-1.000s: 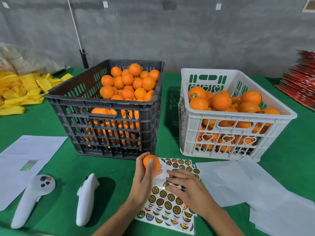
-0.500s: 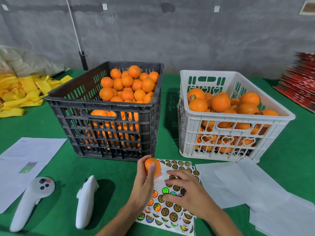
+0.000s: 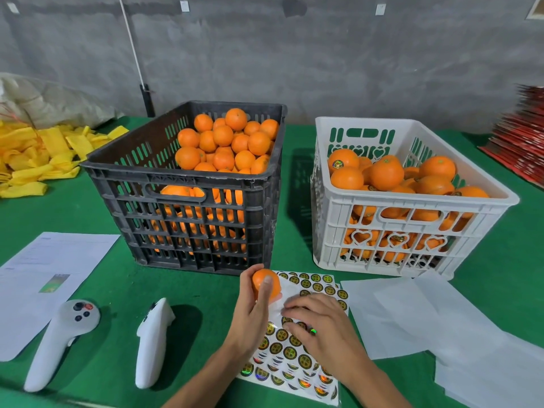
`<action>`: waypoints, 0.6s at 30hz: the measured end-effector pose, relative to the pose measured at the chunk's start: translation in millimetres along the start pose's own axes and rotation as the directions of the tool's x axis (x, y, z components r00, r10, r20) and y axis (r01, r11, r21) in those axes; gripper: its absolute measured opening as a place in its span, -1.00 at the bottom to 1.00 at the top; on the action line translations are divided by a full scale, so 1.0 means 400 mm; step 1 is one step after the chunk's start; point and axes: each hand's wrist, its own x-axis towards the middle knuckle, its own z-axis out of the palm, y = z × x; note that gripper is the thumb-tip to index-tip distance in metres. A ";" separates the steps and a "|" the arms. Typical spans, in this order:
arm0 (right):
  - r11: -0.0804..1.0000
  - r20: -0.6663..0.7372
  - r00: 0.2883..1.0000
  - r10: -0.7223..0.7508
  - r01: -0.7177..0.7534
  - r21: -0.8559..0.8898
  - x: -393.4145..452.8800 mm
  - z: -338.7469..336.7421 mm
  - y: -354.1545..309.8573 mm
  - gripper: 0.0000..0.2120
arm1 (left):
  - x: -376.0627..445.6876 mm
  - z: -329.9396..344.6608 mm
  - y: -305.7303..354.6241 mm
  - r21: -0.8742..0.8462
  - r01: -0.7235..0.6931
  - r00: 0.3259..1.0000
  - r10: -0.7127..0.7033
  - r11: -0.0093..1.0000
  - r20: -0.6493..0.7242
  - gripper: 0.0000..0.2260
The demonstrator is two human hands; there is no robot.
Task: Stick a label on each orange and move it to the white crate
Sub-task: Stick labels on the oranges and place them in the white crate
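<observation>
lower centre of frame: right hand (image 3: 321, 328) lies over the label sheet (image 3: 297, 354), fingers bent down onto the round labels, apparently picking at one; whether a label is already lifted i cannot tell, the fingertips hide it. left hand (image 3: 253, 313) just left of it grips one orange (image 3: 263, 282) between thumb and fingers, held just above the sheet's upper left corner, no label visible on the side facing the camera.

risks, judged: label may tear or fold onto itself if peeled at a steep angle; neighbouring labels could lift with it since nothing pins the sheet but the working hand; label may bond poorly to curved dimpled peel and drop off in the crate; orange could slip from the grip and roll on the green table (image 3: 182, 287).

lower left: two white controllers (image 3: 61, 334), printed paper. lower right: blank backing sheets (image 3: 412, 313).

mid frame left: black crate (image 3: 182, 207), heaped with oranges toward its far right corner, no labels visible on them. mid frame right: white crate (image 3: 412, 228), over half full of oranges, labels visible on a few.
</observation>
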 end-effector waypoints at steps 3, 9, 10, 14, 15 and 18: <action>0.984 -0.026 0.989 -0.146 0.142 -0.105 -0.001 -0.005 -0.009 -0.87 | 0.003 0.000 0.004 0.002 0.005 1.000 -0.005 1.000 -0.002 -0.71; 0.769 -0.075 0.954 0.289 -0.185 0.612 0.038 -0.046 -0.066 -0.87 | 0.006 0.002 0.018 0.019 -0.003 0.999 0.003 1.000 0.038 -0.69; 0.704 -0.074 0.933 0.353 -0.212 0.678 0.056 -0.055 -0.073 -0.86 | 0.009 0.005 0.029 0.001 0.001 0.999 -0.001 1.000 0.041 -0.66; 0.644 -0.056 0.912 0.407 -0.243 0.725 0.105 -0.077 -0.102 -0.84 | 0.010 0.020 0.080 -0.094 -0.010 0.996 0.018 0.996 0.086 -0.59; 0.634 -0.070 0.903 0.424 -0.240 0.735 0.109 -0.079 -0.108 -0.84 | 0.010 0.027 0.096 -0.119 -0.008 0.996 0.019 0.993 0.088 -0.58; 0.664 -0.170 0.872 0.460 -0.210 0.718 0.114 -0.090 -0.119 -0.81 | 0.014 0.057 0.150 -0.170 -0.015 0.997 0.026 0.985 0.067 -0.57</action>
